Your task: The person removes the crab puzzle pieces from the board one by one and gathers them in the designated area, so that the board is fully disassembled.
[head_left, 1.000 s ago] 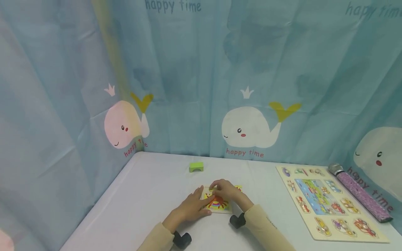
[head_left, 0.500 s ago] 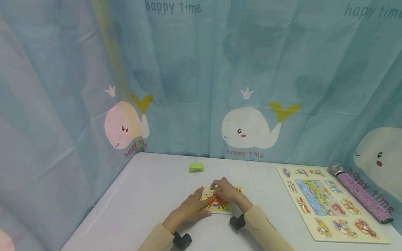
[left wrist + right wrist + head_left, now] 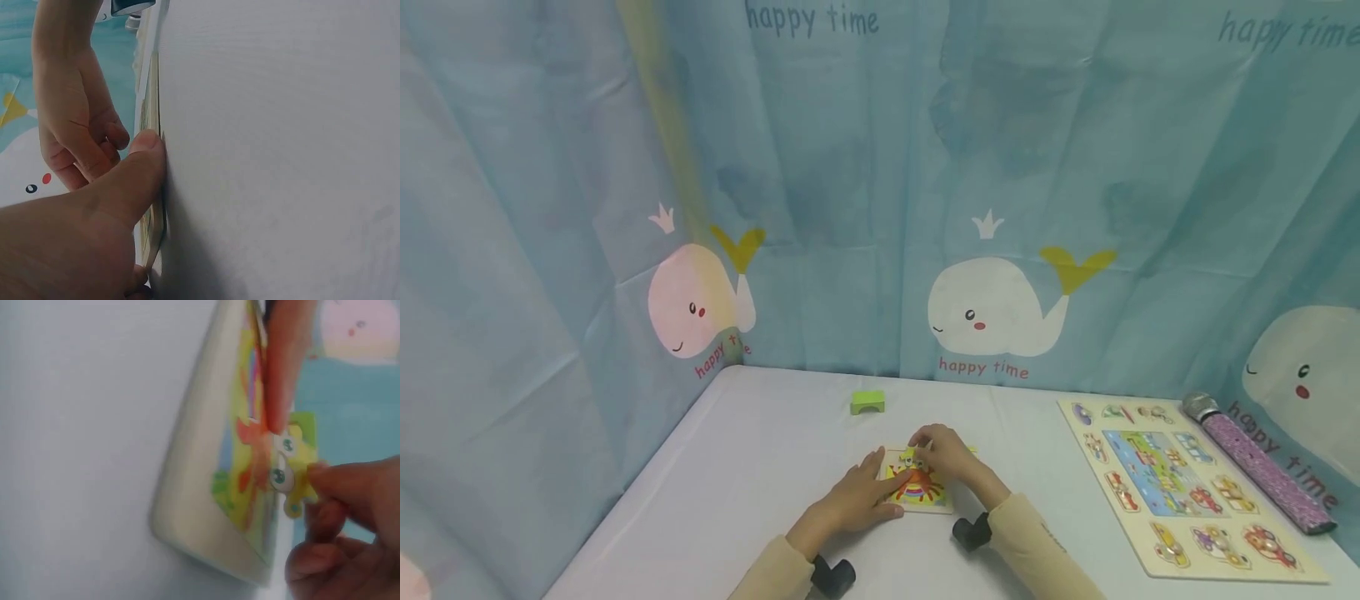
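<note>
A small wooden puzzle board [image 3: 917, 507] with a red crab picture [image 3: 253, 450] lies on the white table. My left hand [image 3: 859, 497] rests on its left side with fingers stretched out; one fingertip is on the crab, and the thumb [image 3: 142, 159] lies along the board's edge. Between thumb and finger, my right hand [image 3: 947, 454] pinches a yellow puzzle piece [image 3: 301, 464] with two printed eyes, close over the crab's upper part. The right hand hides part of the board's far right side.
Behind the board stands a green arched block [image 3: 868, 402]. To the right lies a large wooden puzzle board [image 3: 1131, 521] with several pieces, and beside it a pink glittery microphone [image 3: 1262, 458]. A blue whale-print curtain [image 3: 850, 208] borders the table.
My right hand has shifted slightly to the right, and the eyes on the yellow piece now show. A red-and-yellow patch right of that hand is now mostly hidden. The left hand stays put.
</note>
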Demonstrator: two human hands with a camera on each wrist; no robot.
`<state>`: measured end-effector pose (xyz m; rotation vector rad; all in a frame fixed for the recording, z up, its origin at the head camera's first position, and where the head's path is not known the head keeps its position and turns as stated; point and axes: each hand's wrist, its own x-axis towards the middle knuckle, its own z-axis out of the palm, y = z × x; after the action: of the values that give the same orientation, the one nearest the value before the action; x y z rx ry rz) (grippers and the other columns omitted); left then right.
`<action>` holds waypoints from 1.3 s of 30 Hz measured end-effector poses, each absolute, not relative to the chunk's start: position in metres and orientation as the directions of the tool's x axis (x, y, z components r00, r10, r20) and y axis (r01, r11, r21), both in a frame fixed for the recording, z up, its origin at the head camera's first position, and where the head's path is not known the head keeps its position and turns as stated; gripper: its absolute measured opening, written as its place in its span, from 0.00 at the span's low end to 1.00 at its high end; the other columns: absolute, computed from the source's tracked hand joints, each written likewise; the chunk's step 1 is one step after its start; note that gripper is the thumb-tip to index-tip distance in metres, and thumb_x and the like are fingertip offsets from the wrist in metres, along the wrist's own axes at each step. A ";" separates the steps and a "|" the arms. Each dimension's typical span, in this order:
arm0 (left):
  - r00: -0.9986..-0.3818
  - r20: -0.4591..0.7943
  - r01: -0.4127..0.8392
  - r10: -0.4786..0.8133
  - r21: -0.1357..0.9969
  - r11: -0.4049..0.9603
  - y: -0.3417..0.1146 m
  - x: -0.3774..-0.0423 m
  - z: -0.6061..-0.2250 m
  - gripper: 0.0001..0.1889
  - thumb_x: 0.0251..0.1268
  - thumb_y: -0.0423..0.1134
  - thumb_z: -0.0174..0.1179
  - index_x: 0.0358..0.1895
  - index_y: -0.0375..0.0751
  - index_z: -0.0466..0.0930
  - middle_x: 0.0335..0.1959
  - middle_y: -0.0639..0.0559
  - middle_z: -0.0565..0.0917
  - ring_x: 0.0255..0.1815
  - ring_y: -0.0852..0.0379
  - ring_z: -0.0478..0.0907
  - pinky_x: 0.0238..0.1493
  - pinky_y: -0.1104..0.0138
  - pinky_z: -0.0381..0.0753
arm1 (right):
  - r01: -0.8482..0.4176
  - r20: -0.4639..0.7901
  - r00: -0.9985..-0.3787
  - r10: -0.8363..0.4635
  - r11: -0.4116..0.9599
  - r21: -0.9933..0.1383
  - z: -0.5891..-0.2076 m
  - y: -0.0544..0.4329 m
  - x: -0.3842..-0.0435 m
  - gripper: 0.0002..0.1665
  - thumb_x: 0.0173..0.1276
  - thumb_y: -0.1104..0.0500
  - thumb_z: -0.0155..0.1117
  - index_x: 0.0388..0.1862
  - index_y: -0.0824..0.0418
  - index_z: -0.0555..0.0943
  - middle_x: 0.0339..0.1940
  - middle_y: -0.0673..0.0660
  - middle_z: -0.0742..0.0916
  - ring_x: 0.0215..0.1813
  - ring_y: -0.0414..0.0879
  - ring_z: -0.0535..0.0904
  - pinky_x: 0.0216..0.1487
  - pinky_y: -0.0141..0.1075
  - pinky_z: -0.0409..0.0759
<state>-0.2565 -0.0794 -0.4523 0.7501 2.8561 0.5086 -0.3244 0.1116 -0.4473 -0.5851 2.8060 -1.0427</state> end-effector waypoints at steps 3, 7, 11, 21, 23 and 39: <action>-0.866 -0.059 0.444 0.496 0.364 0.819 -0.079 -0.257 -0.453 0.30 0.60 0.59 0.53 0.67 0.65 0.61 0.73 0.37 0.51 0.72 0.38 0.51 0.66 0.43 0.57 | -0.328 0.051 -0.916 -0.397 0.672 -0.664 -0.446 0.114 -0.325 0.06 0.63 0.64 0.57 0.37 0.58 0.80 0.33 0.53 0.82 0.29 0.42 0.73 0.29 0.31 0.75; -0.865 -0.057 0.450 0.499 0.354 0.820 -0.080 -0.258 -0.453 0.30 0.60 0.59 0.52 0.67 0.65 0.60 0.72 0.35 0.51 0.71 0.36 0.52 0.66 0.43 0.58 | -0.325 0.049 -0.914 -0.403 0.653 -0.684 -0.445 0.118 -0.327 0.06 0.63 0.64 0.58 0.36 0.56 0.81 0.31 0.53 0.83 0.29 0.41 0.74 0.29 0.30 0.75; -0.864 -0.065 0.451 0.499 0.342 0.824 -0.079 -0.260 -0.454 0.30 0.60 0.60 0.52 0.67 0.67 0.59 0.72 0.35 0.50 0.71 0.36 0.53 0.65 0.43 0.60 | -0.300 0.078 -0.934 -0.348 0.648 -0.700 -0.443 0.123 -0.330 0.05 0.63 0.61 0.60 0.35 0.55 0.83 0.31 0.50 0.84 0.31 0.42 0.73 0.31 0.30 0.73; -0.860 -0.052 0.461 0.508 0.351 0.815 -0.079 -0.262 -0.456 0.30 0.62 0.59 0.52 0.68 0.63 0.59 0.73 0.37 0.49 0.73 0.39 0.49 0.69 0.46 0.54 | -0.079 0.035 -0.996 -0.087 0.578 -0.812 -0.430 0.181 -0.343 0.11 0.61 0.52 0.64 0.37 0.58 0.84 0.35 0.54 0.86 0.34 0.44 0.78 0.33 0.34 0.75; -0.864 -0.056 0.450 0.500 0.356 0.819 -0.080 -0.262 -0.456 0.30 0.62 0.59 0.51 0.68 0.63 0.59 0.74 0.38 0.48 0.73 0.40 0.48 0.70 0.47 0.53 | -0.018 0.000 -1.000 -0.030 0.596 -0.802 -0.428 0.201 -0.345 0.13 0.61 0.52 0.64 0.38 0.60 0.84 0.39 0.55 0.86 0.39 0.45 0.78 0.38 0.35 0.76; -0.865 -0.060 0.441 0.498 0.382 0.812 -0.081 -0.262 -0.456 0.30 0.63 0.58 0.51 0.69 0.62 0.59 0.74 0.38 0.47 0.74 0.40 0.46 0.71 0.47 0.50 | 0.126 -0.119 -0.991 0.059 0.699 -0.704 -0.450 0.244 -0.345 0.08 0.57 0.58 0.66 0.31 0.62 0.85 0.35 0.57 0.86 0.37 0.47 0.79 0.39 0.38 0.77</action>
<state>-0.2616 -0.0812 -0.4563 0.7405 2.8396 0.5411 -0.3455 0.2438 -0.4498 0.1538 2.8150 -1.1765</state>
